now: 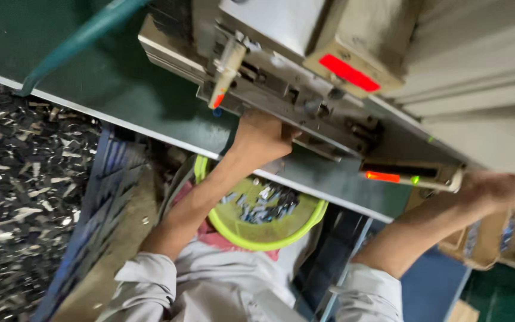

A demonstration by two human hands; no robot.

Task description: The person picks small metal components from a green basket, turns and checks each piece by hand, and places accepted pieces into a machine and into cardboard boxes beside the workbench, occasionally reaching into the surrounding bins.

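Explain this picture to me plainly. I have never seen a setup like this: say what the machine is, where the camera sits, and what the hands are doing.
The camera sits on the person's head and looks down, tilted, along both bare forearms. In front stands a metal press-like machine on a green table; its exact kind cannot be told. It carries red lights and small sensor bars, one with an orange glow.

The left hand reaches up against the machine's metal tooling block; whether it grips anything is hidden. The right hand rests at the table's right end beside the glowing bar, and is blurred.

In the person's lap sits a yellow-green bowl of small metal pieces. A heap of metal scrap lies to the left, and a cardboard box stands at the right.
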